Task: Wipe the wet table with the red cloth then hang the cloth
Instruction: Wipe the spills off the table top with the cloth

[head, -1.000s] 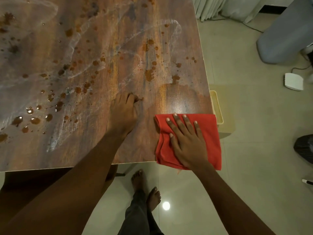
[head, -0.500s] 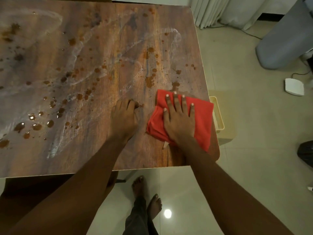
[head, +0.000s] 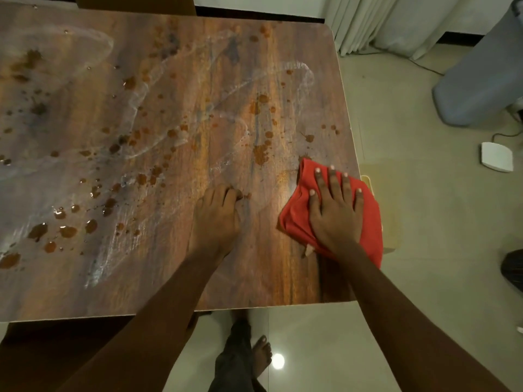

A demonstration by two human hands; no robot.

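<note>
The red cloth [head: 297, 219] lies bunched on the brown wooden table [head: 175, 273] near its right edge, part of it hanging over that edge. My right hand [head: 335, 213] presses flat on the cloth, fingers spread and pointing away from me. My left hand [head: 218, 219] rests on the bare wood just left of the cloth, fingers curled under, holding nothing. Brown drops and puddles [head: 65, 230] and whitish streaks cover the table's left and middle. Several small spots [head: 260, 157] lie just beyond the cloth.
A pale yellow bin [head: 387, 210] stands on the floor against the table's right edge, partly under the cloth. A grey upholstered piece [head: 481, 80], a white box [head: 496, 161] with a cable, and curtains [head: 376, 21] are to the right. My feet [head: 254, 357] stand below the near edge.
My right hand has slid the cloth away from me, from the table's near right corner up along its right edge. My left hand has stayed in place.
</note>
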